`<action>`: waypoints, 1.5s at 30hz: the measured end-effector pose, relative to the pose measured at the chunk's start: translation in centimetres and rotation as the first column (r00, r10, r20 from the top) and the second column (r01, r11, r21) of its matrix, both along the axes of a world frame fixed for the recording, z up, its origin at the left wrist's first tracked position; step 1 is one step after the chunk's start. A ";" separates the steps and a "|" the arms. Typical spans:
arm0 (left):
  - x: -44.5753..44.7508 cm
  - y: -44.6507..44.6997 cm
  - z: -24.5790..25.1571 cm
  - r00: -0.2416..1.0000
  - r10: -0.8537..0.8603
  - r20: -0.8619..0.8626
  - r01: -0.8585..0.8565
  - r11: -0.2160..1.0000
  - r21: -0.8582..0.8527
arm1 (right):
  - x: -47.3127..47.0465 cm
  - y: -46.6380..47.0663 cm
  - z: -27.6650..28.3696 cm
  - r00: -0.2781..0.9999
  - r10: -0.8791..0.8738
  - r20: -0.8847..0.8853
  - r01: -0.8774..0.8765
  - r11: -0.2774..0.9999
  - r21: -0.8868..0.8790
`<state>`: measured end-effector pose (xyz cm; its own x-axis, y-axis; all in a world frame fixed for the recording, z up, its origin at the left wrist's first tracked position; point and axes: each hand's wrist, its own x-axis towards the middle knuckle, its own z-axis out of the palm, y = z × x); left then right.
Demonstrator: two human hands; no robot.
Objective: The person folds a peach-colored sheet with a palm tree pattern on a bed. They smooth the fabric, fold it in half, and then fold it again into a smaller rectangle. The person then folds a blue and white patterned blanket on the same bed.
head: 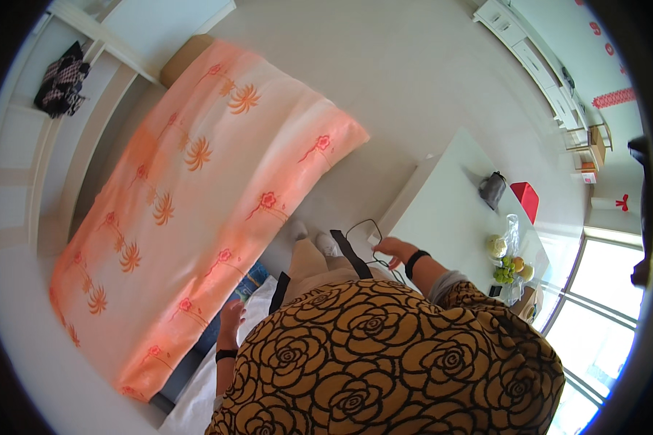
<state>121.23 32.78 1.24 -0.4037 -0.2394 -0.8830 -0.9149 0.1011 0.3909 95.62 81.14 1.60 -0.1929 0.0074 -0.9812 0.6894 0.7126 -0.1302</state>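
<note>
My left hand [232, 317] is at the lower left, beside the edge of a peach cover printed with flowers and palm fronds [212, 163]. Its fingers are slightly curled and apart, with nothing seen in them. My right hand [396, 251] reaches over the near corner of a pale table [441, 185]. A thin black cable [363, 221] loops beside its fingertips; whether the fingers grip it cannot be told. Black straps [351, 253] hang in front of my legs. Both wrists wear black bands. White fabric [212, 356] lies under the left forearm.
The table holds a dark grey pouch [492, 190], green grapes [505, 270], other fruit and clear plastic. Behind it is a red object [525, 201]. Shelving [60, 136] with a dark patterned cloth [62, 81] stands left. A white cabinet [533, 60] lines the far right wall.
</note>
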 end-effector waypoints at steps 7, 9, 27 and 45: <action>-12.4 -2.6 -1.9 0.968 -0.201 -0.153 0.199 0.980 -0.029 | -2.4 1.5 -1.8 0.968 0.242 0.069 -0.216 0.940 -0.265; -16.4 -2.6 -2.3 0.994 0.106 0.002 -0.106 0.994 0.003 | -3.7 1.1 -2.7 0.970 0.207 -0.127 -0.241 0.882 -0.404; -40.0 2.4 0.2 0.991 0.130 0.041 -0.124 0.985 -0.122 | -29.7 7.0 2.4 0.977 -0.193 -0.090 0.160 0.945 -0.285; -60.8 26.9 4.5 0.982 0.187 0.016 -0.188 0.981 0.055 | -56.6 33.7 0.2 0.730 -0.620 -0.290 0.612 0.781 -0.129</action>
